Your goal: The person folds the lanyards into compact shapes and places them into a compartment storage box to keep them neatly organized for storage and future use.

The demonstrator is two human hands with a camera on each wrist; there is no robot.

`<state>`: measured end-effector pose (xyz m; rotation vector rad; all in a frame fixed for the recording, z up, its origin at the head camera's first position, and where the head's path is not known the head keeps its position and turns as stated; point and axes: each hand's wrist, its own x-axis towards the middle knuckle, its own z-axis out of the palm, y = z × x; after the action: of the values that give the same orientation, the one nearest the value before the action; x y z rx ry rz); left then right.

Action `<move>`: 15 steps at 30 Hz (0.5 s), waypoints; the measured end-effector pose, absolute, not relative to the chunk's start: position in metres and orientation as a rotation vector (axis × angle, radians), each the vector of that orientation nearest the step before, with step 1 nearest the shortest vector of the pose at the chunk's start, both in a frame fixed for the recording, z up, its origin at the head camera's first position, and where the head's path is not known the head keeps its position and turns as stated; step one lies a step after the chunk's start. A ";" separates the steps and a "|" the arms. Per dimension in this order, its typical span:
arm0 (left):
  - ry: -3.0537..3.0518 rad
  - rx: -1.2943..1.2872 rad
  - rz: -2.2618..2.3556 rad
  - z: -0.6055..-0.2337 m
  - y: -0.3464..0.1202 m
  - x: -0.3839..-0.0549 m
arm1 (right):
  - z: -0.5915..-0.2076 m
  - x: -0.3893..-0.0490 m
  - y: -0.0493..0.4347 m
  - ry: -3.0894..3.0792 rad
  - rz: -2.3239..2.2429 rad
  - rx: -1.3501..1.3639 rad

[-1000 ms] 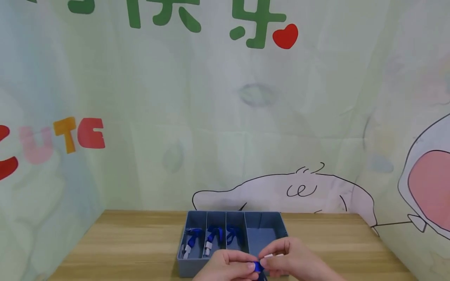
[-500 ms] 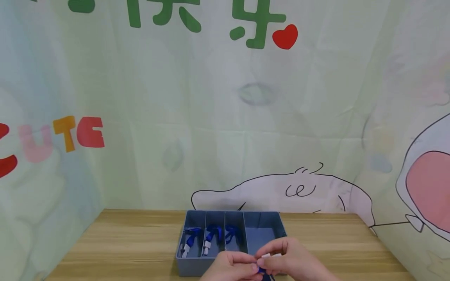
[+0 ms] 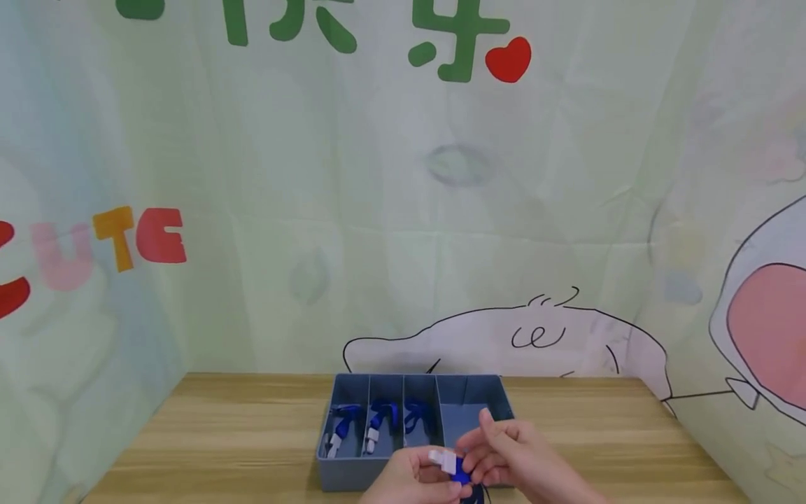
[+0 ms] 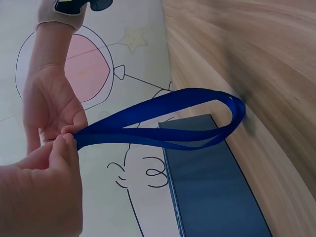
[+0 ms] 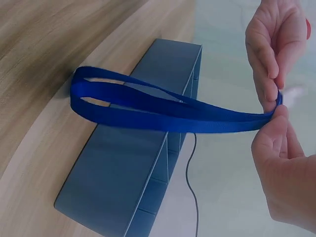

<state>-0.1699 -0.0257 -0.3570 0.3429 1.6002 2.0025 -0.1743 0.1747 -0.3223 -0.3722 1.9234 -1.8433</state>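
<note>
A blue lanyard (image 3: 462, 473) with a white plastic clip (image 3: 444, 460) is held between both hands over the front of a grey-blue divided box (image 3: 378, 474). My left hand (image 3: 415, 479) pinches the lanyard near its clip end. Close against the strap, my right hand (image 3: 513, 455) has its lower fingers curled at the blue part, while one digit sticks up. Below the hands the doubled strap (image 4: 163, 133) hangs in a long loop, seen in both wrist views. The clip is blurred in the right wrist view.
Three narrow compartments of the box hold folded blue lanyards (image 3: 380, 416); white clips show on two. The wider compartment (image 3: 469, 413) is at the right. The box stands on a wood-grain table (image 3: 252, 427), with a printed cloth (image 3: 283, 280) behind.
The white clip has turned from the right hand's fingers to point left, above the left hand. The right hand has loosened from the clip and raised one digit.
</note>
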 end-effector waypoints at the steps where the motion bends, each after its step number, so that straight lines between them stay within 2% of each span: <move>1: 1.619 0.343 2.003 -0.357 -0.025 -0.169 | -0.323 -0.174 0.175 1.924 -1.842 -0.372; 11: 1.680 0.122 2.031 -0.351 -0.015 -0.169 | -0.327 -0.181 0.176 1.957 -1.881 -0.416; 15: 1.666 0.106 2.056 -0.349 -0.016 -0.170 | -0.333 -0.187 0.184 2.026 -1.915 -0.413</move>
<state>-0.1704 -0.0155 -0.3493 0.1057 1.6661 2.0558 -0.1865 0.1838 -0.3331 -0.4125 2.0256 -1.9152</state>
